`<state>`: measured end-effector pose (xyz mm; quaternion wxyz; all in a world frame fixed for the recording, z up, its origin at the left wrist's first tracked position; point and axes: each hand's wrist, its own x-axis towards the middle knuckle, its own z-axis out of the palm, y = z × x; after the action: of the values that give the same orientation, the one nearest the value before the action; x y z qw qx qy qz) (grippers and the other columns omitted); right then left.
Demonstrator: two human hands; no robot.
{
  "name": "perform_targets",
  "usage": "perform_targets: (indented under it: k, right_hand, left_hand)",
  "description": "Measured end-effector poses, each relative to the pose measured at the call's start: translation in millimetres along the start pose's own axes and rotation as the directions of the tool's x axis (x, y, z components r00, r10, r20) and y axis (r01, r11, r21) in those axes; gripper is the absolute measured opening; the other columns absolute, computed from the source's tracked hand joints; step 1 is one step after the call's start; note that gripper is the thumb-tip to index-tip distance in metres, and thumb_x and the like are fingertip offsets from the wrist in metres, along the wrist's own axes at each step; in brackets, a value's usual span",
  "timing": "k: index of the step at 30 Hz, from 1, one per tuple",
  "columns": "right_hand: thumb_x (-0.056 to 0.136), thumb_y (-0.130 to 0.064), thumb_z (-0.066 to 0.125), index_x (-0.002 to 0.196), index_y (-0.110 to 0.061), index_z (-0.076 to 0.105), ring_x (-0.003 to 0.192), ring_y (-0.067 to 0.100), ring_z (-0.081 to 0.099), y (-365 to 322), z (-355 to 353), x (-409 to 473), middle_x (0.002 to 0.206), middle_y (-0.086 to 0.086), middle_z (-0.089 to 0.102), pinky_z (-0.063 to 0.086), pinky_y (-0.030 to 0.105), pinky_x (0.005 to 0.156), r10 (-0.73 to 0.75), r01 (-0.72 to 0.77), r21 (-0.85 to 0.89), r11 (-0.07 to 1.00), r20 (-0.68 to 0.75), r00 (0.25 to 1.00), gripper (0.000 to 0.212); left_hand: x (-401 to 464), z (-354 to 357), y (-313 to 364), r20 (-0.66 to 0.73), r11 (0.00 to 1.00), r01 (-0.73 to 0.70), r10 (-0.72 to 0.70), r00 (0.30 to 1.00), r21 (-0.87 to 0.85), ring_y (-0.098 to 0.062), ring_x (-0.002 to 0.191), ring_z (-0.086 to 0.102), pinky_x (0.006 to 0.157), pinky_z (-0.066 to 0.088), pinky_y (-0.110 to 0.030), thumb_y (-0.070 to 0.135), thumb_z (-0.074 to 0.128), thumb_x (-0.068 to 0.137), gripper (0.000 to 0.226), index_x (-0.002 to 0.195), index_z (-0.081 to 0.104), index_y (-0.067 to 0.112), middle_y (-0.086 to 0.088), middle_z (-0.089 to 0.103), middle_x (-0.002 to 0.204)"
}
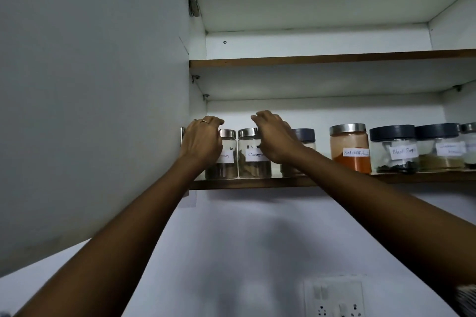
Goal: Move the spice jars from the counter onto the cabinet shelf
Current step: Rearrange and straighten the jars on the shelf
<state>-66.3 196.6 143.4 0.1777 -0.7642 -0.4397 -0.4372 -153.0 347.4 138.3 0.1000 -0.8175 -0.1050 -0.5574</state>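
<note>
Handwritten white paper labels sit on the fronts of several clear jars lined along the lower cabinet shelf (257, 183). The leftmost jar (226, 154) has a label partly covered by the left hand (202, 141); only the ending "…mon" shows. The next jar (253, 154) reads "Cinnam…", cut off by the right hand (275, 136). The jar of orange-red powder (351, 147) reads "Red chilli Powder". A dark-lidded jar (394, 149) reads "Black Pepper", its last letters blurred. The label on the jar to its right (440, 148) is too faint to read.
</note>
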Motion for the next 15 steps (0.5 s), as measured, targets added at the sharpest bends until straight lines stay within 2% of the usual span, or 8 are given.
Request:
perform_targets:
  k: [3,6,9,12,15]
  right_hand:
    - [0.083,0.002,0.053,0.128,-0.003,0.045,0.125,0.033,0.04,5,11,11,0.136,0.015,0.043,0.036,0.04,0.101,0.034,-0.032,-0.021,0.999,0.065,0.997,0.046]
    - [0.081,0.005,0.052,0.12,-0.001,0.049,0.117,0.035,0.047,11,22,12,0.126,0.017,0.051,0.042,0.04,0.094,0.054,-0.057,0.039,0.998,0.073,0.996,0.04]
    - [0.078,0.008,0.051,0.105,-0.003,0.053,0.104,0.034,0.052,15,28,10,0.112,0.016,0.056,0.043,0.038,0.083,0.043,-0.044,0.076,0.996,0.019,0.999,0.029]
    - [0.079,0.006,0.053,0.105,-0.004,0.054,0.1,0.032,0.053,19,30,11,0.11,0.015,0.056,0.042,0.037,0.08,0.016,-0.015,0.05,0.999,-0.005,1.0,0.028]
    - [0.08,0.005,0.053,0.11,-0.004,0.053,0.102,0.033,0.054,20,31,15,0.112,0.015,0.056,0.041,0.037,0.082,-0.011,0.011,0.0,1.0,-0.006,1.0,0.032]
  left_hand:
    - [10,11,-1,0.096,1.0,0.022,-0.023,0.995,0.013,-0.027,0.127,0.046,0.115,0.017,-0.037,-0.001,0.048,0.086,0.053,0.137,0.045,0.011,-0.01,0.048,0.141]
    - [13,21,0,0.131,1.0,0.025,-0.026,0.991,0.011,-0.025,0.124,0.05,0.117,0.011,-0.036,-0.007,0.045,0.082,0.058,0.136,0.048,0.012,-0.011,0.052,0.137]
    - [13,30,-1,0.073,1.0,0.025,-0.025,0.997,-0.001,-0.029,0.114,0.055,0.111,0.025,-0.036,-0.008,0.045,0.08,0.054,0.13,0.055,0.011,-0.013,0.061,0.125]
    - [15,35,-3,0.022,0.997,0.052,-0.051,0.998,-0.054,-0.03,0.11,0.056,0.092,0.045,-0.038,-0.006,0.046,0.083,0.048,0.125,0.06,0.014,-0.011,0.064,0.121]
    - [18,36,-3,0.03,0.994,0.079,-0.077,0.997,-0.08,-0.03,0.107,0.058,0.085,0.047,-0.039,-0.004,0.046,0.083,0.047,0.122,0.061,0.016,-0.011,0.064,0.118]
